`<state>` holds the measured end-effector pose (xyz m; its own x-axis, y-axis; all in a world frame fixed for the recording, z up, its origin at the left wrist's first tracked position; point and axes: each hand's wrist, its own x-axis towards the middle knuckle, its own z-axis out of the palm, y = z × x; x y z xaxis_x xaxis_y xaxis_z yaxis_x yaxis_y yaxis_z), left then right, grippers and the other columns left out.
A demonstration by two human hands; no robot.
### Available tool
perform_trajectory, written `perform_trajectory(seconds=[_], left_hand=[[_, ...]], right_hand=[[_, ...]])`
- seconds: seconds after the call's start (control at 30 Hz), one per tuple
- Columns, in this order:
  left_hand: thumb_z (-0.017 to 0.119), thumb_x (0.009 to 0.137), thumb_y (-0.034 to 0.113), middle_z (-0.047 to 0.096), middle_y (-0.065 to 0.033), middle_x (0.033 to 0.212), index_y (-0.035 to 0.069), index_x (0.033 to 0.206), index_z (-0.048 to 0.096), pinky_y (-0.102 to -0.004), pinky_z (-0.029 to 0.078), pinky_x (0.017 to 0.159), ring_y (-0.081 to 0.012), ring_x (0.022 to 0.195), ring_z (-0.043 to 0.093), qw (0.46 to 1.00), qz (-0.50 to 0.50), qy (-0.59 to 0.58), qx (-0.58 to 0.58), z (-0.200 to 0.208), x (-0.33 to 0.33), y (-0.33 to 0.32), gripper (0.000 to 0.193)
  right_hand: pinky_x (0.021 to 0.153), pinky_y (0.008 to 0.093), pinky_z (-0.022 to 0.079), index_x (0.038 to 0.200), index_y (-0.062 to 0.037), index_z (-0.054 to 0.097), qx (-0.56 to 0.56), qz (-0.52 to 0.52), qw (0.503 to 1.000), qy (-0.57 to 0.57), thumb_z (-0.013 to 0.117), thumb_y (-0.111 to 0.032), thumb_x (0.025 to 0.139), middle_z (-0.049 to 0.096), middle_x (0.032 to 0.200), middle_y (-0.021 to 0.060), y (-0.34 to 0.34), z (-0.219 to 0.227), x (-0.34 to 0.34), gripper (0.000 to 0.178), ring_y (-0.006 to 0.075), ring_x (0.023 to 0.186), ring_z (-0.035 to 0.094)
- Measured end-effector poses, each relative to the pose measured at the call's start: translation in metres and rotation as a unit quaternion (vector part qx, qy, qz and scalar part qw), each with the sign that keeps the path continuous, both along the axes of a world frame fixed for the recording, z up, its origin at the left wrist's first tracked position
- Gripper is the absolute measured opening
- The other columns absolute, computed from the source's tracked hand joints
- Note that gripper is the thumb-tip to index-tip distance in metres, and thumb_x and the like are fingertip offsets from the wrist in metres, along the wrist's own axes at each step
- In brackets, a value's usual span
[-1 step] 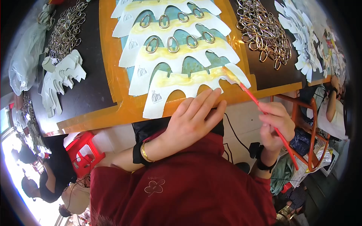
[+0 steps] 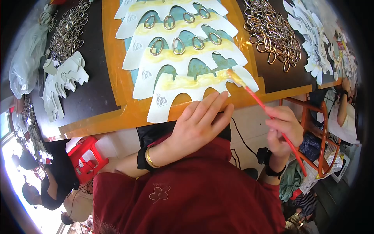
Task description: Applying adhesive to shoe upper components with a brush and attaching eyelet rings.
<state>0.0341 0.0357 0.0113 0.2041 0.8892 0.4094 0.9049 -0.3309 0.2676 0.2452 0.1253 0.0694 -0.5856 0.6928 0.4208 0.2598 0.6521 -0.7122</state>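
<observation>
My right hand [image 2: 284, 130] grips a red-handled paintbrush [image 2: 255, 97]. Its bristles rest on the right end of a white scalloped piece [image 2: 159, 103], the nearest of several overlapping ones. A glossy yellowish coat [image 2: 187, 82] covers the band along this piece's upper part. Flat and with fingers stretched out, my left hand [image 2: 200, 121] touches the piece's lower edge between its cut-outs. On the piece behind it, metal oval rings [image 2: 178, 46] lie in a row across the yellow band. A further row of rings [image 2: 168, 22] sits on the piece beyond that.
Piles of metal rings lie at the left [image 2: 70, 31] and right [image 2: 272, 33] of the table. Stacked white cut pieces [image 2: 64, 84] lie at left, more [image 2: 311, 43] at far right. A red stool [image 2: 87, 156] and an orange metal frame [image 2: 321, 132] stand below; other people sit nearby.
My right hand and the brush have shifted slightly to the left along the coated band. My left hand stays in place.
</observation>
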Motion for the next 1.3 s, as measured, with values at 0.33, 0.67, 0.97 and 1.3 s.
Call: perform_trajectory(seconds=[0.33, 0.67, 0.97, 1.3], left_hand=[[0.058, 0.072, 0.009, 0.056, -0.0089, 0.126, 0.015, 0.112, 0.062, -0.0311, 0.043, 0.081, -0.0222, 0.109, 0.057, 1.0, -0.004, -0.013, 0.008, -0.005, 0.001, 0.002, 0.041], [0.059, 0.072, 0.009, 0.056, -0.0082, 0.126, 0.016, 0.113, 0.062, -0.0312, 0.043, 0.08, -0.0218, 0.109, 0.057, 1.0, 0.007, 0.001, 0.008, -0.003, 0.001, 0.0, 0.042], [0.059, 0.072, 0.01, 0.056, -0.0079, 0.126, 0.017, 0.113, 0.062, -0.0312, 0.043, 0.08, -0.0214, 0.109, 0.057, 1.0, 0.007, 0.002, 0.015, -0.005, 0.002, 0.001, 0.041], [0.059, 0.071, 0.008, 0.055, -0.0077, 0.126, 0.017, 0.112, 0.062, -0.0315, 0.042, 0.08, -0.0218, 0.108, 0.057, 1.0, 0.008, 0.0, 0.016, -0.005, 0.003, 0.001, 0.043]], right_hand=[[0.068, 0.0357, 0.051, 0.078, 0.0, 0.066, -0.025, 0.041, 0.999, 0.008, 0.054, 0.006, 0.059, 0.067, 0.095, 0.0183, 0.018, -0.007, 0.021, 0.024, 0.0308, 0.078, 0.063], [0.068, 0.0364, 0.053, 0.081, -0.0059, 0.07, -0.017, 0.086, 0.996, 0.006, 0.061, 0.004, 0.059, 0.069, 0.095, 0.0143, 0.006, -0.004, 0.011, 0.026, 0.0307, 0.081, 0.063], [0.07, 0.0369, 0.052, 0.077, -0.0036, 0.068, -0.016, 0.08, 0.996, -0.021, 0.061, 0.004, 0.057, 0.069, 0.094, 0.0151, 0.022, -0.007, 0.023, 0.023, 0.0316, 0.082, 0.063], [0.073, 0.0389, 0.052, 0.079, -0.0018, 0.069, -0.024, 0.048, 0.999, -0.003, 0.058, 0.007, 0.061, 0.069, 0.097, 0.0169, 0.02, -0.021, 0.028, 0.022, 0.0328, 0.085, 0.063]])
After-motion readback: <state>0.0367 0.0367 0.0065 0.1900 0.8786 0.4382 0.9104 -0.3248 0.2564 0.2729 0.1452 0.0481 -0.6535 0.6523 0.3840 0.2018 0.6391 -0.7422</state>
